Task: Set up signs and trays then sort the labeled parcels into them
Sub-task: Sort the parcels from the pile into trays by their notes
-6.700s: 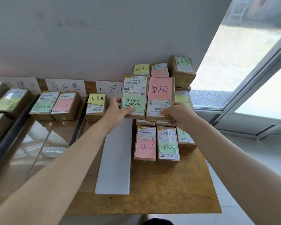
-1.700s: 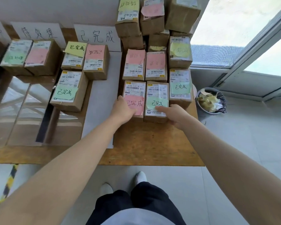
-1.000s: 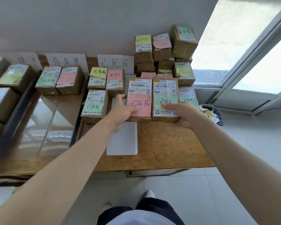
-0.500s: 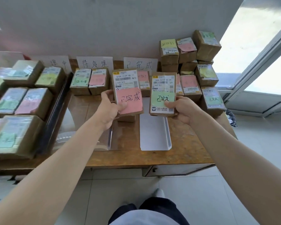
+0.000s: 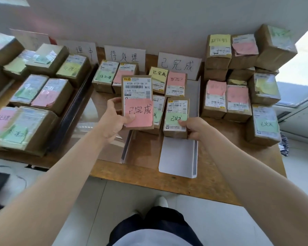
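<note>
Your left hand point(image 5: 114, 119) grips a brown parcel point(image 5: 137, 102) with a pink note reading 已完成, thumb pressed on the note's lower left corner, fingers wrapped behind; you hold it raised above the table point(image 5: 212, 174). Your right hand point(image 5: 196, 127) clamps a second parcel point(image 5: 175, 118) with a green note, thumb on its face, its base low over the white tray point(image 5: 178, 157). Both sit just in front of the 已完成 sign point(image 5: 179, 64), beside parcels already laid there. Unsorted boxes point(image 5: 238, 71) are stacked at the right.
</note>
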